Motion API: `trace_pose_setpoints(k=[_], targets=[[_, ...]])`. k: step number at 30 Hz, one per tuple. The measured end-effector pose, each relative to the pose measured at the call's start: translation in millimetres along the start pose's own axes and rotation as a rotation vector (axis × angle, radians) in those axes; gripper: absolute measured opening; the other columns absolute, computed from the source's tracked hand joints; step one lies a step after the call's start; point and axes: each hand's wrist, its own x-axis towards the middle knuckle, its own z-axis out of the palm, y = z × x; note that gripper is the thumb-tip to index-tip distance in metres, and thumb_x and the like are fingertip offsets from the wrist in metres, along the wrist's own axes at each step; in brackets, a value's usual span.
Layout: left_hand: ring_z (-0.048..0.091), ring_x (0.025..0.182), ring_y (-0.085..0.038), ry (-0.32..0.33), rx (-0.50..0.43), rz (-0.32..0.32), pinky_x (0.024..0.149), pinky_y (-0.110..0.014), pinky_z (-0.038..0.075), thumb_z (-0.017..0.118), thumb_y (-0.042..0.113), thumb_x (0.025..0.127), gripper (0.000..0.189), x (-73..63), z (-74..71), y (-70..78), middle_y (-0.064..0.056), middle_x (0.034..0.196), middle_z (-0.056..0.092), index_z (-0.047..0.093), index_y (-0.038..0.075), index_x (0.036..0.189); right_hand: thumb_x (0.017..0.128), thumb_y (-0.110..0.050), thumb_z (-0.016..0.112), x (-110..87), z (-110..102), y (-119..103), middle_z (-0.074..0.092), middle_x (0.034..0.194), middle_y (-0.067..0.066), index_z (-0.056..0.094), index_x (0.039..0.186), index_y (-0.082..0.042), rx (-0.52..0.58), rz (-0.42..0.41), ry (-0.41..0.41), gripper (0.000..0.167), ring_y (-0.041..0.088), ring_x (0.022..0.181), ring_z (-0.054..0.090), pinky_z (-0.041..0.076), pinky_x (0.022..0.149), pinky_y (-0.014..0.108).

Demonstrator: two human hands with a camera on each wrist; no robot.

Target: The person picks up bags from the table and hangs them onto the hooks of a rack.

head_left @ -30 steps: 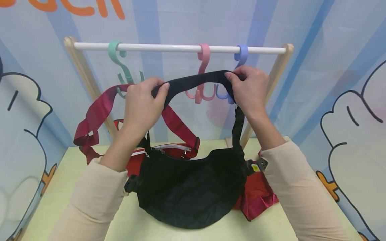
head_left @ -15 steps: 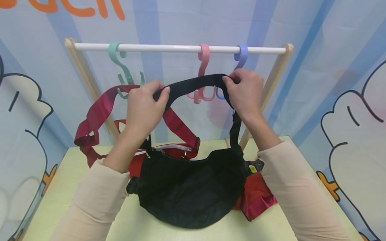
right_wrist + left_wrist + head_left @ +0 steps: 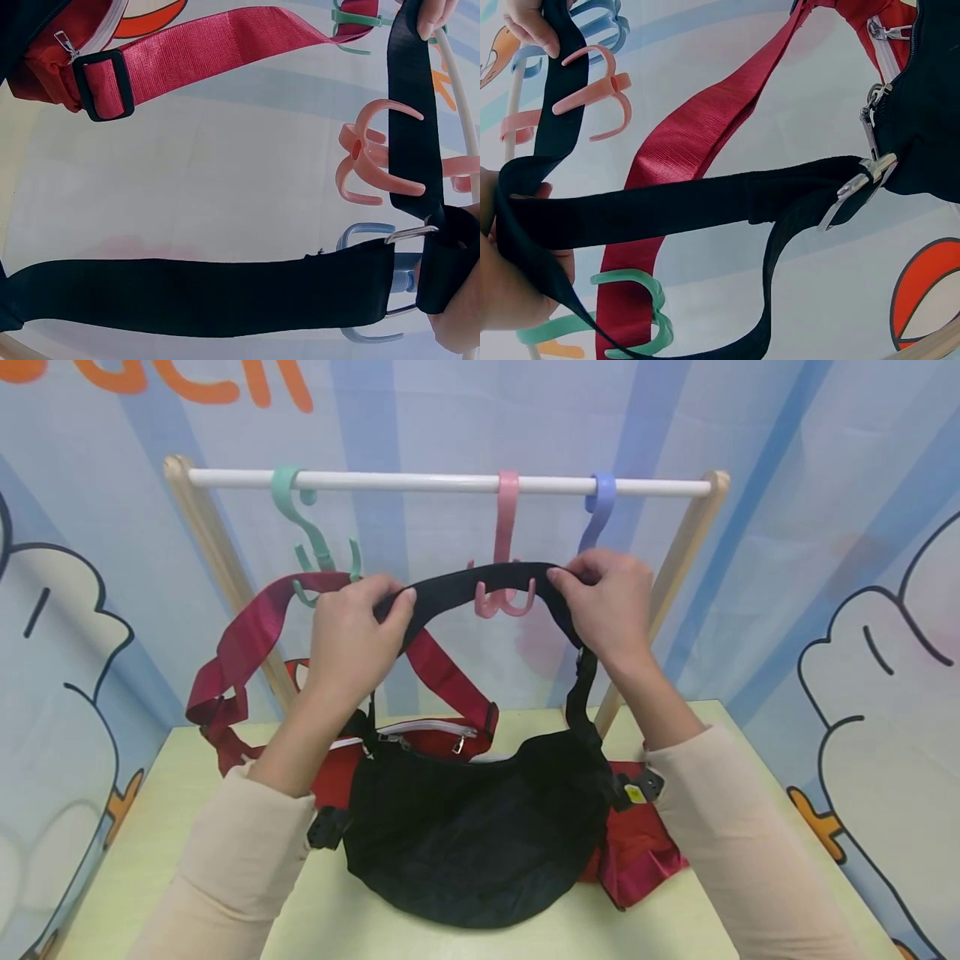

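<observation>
A black crescent-shaped bag point(image 3: 480, 835) hangs low over the table. Its shoulder strap point(image 3: 453, 591) is stretched between both hands. My left hand point(image 3: 352, 639) pinches the strap near its left end, thumb in front. On the right, my right hand point(image 3: 609, 606) grips the strap between thumb and fingers. Between the hands, the strap crosses the pink hook point(image 3: 507, 522), with the hook's upturned prongs showing in front of the black band. In the right wrist view, the pink prongs point(image 3: 375, 161) overlap the strap, and a metal ring point(image 3: 411, 235) sits beside my right hand.
A white rail point(image 3: 405, 482) on wooden posts carries a green hook point(image 3: 285, 497) and a blue hook point(image 3: 600, 514) too. The red bag's strap point(image 3: 251, 631) hangs on the green hook. Behind the black bag is the red bag point(image 3: 645, 831), above the pale table point(image 3: 180, 835).
Both hands have lowered the black strap, and the right hand has shifted slightly left. The strap now passes behind the pink hook's front prongs, and the pink hook has turned.
</observation>
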Motion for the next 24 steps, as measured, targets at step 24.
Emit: trace_pose_setpoints(k=[24], targets=[[0.046,0.056,-0.023,-0.065,0.012,-0.052,0.058,-0.035,0.037,0.054,0.019,0.092,0.022,-5.8,3.7,-14.2,-0.01,0.061,0.051,0.064,0.002,0.101,0.082,-0.023,0.069,-8.5,1.6,16.4,0.066,0.078,0.01,0.071,0.086,-0.001,0.105,0.113,-0.162,0.022,0.016,0.076,0.053,0.042,0.062,0.026]])
